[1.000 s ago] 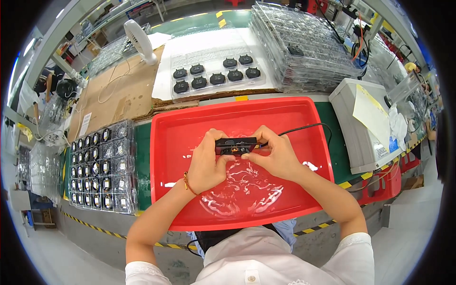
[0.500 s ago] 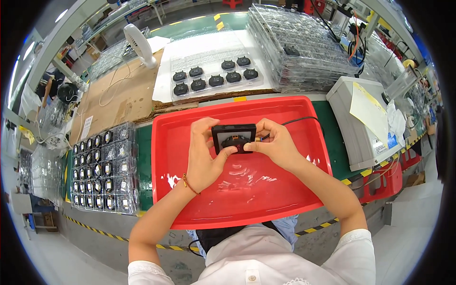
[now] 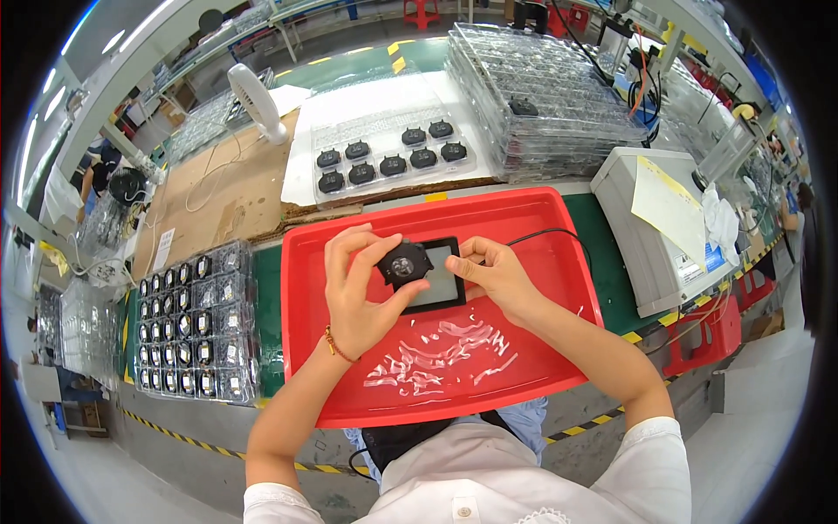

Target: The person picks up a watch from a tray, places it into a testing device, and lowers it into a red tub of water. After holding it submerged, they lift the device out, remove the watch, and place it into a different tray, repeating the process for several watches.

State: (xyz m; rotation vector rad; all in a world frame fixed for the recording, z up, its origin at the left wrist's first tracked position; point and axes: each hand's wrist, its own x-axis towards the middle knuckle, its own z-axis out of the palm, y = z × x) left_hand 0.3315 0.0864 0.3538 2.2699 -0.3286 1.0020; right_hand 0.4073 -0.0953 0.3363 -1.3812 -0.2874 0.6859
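My left hand [image 3: 356, 278] pinches a round black watch-like module [image 3: 407, 264] between thumb and fingers, its lighter round centre showing. Just behind and to its right is a square black frame with a grey panel [image 3: 443, 286], gripped at its right edge by my right hand [image 3: 491, 278]. The module overlaps the frame's left part; whether the two touch I cannot tell. Both hands are over a large red tub [image 3: 436, 403], whose inside shows bright rippled reflections. A dark cable [image 3: 552, 231] runs from near my right hand over the tub's right side.
On the left stands a clear tray of small round parts [image 3: 188, 327]. Beyond the tub, another clear tray holds several black modules [image 3: 393, 165]. Stacked clear trays [image 3: 550, 96] and a grey machine [image 3: 650, 236] are to the right. A white fan [image 3: 257, 103] stands on cardboard [image 3: 214, 188].
The module has moved left from in front of the frame and now shows its round face. My right hand has tilted the frame, so more of its grey panel faces up. Reflections in the tub have spread.
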